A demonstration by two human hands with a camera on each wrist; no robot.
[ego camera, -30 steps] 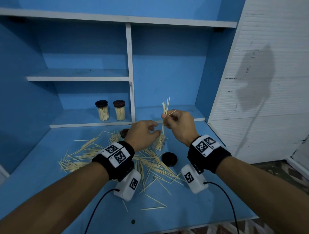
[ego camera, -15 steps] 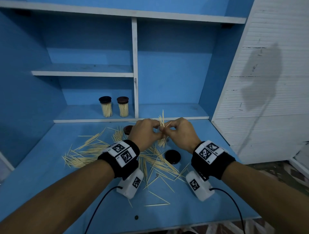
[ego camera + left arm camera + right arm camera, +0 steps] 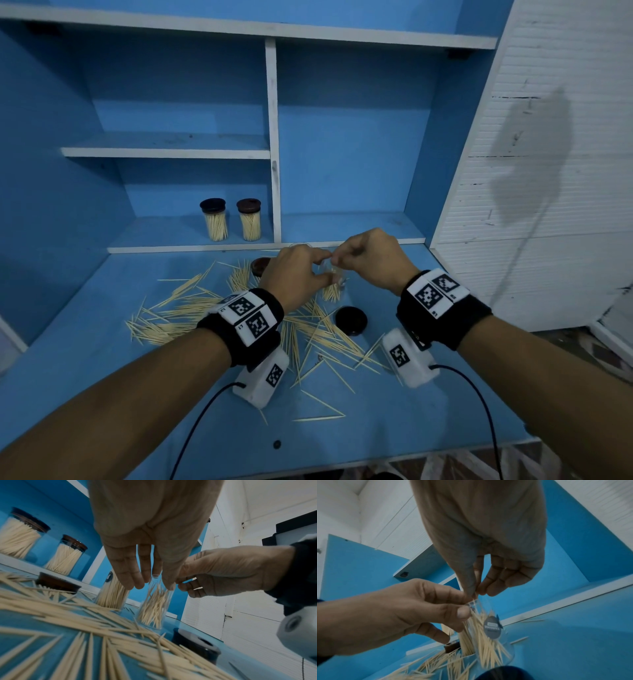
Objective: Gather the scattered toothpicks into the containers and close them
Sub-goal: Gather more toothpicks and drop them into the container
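Observation:
A clear open jar (image 3: 334,286) partly filled with toothpicks stands mid-table. My left hand (image 3: 325,268) pinches its rim between thumb and forefinger. My right hand (image 3: 338,257) is directly above the mouth, thumb and fingertips pinching the tops of a few toothpicks (image 3: 475,595) that reach down into the jar (image 3: 489,635). Loose toothpicks (image 3: 191,311) lie scattered over the blue table. A black lid (image 3: 351,321) lies right of the pile and a brown lid (image 3: 259,266) behind my left hand. A second open jar (image 3: 111,592), packed with toothpicks, stands behind the first.
Two closed jars of toothpicks (image 3: 213,221) (image 3: 249,221) stand on the low shelf at the back. A white divider (image 3: 274,154) splits the blue shelving. A white slatted wall (image 3: 531,171) stands at the right. The table's front edge (image 3: 342,464) is near my forearms.
My right hand lowered the raised bundle of toothpicks into the jar. Both hands came together over its mouth, and the sticks no longer stand above my fingers.

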